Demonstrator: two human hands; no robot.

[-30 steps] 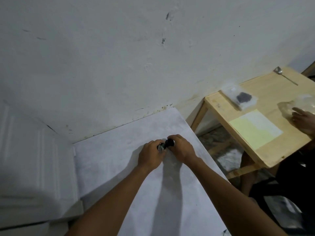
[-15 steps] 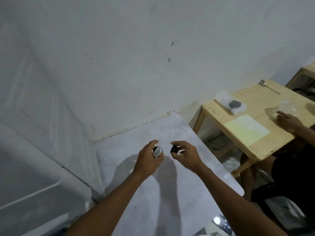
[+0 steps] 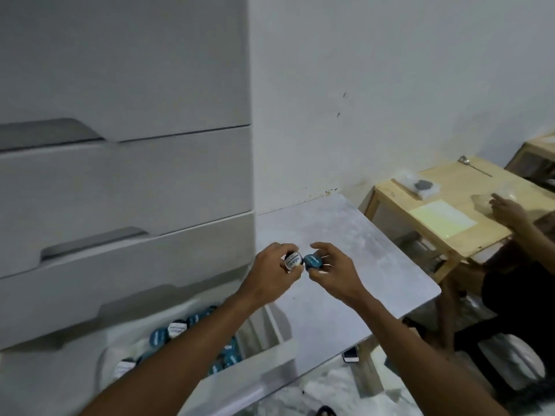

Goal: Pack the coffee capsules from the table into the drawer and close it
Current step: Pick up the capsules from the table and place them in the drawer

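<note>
My left hand [image 3: 270, 273] grips a coffee capsule with a white printed lid [image 3: 292, 261]. My right hand [image 3: 333, 271] pinches a capsule with a blue lid [image 3: 313, 261] right beside it. Both hands hover above the grey table [image 3: 345, 235], near its left edge. Below my left forearm the white drawer [image 3: 264, 364] stands pulled out. Several blue and white capsules [image 3: 177, 330] lie inside it, partly hidden by my arm.
A white drawer unit [image 3: 126, 190] with closed upper drawers rises at the left. At the right stands a wooden table [image 3: 450, 187] with a bag, a yellow sheet and a spoon; another person's hand [image 3: 507, 210] rests there. A phone [image 3: 350, 355] lies below the grey table's edge.
Both hands lifted a capsule each off the table and moved left toward the drawer unit. The view has swung left and down, bringing the open drawer into sight.
</note>
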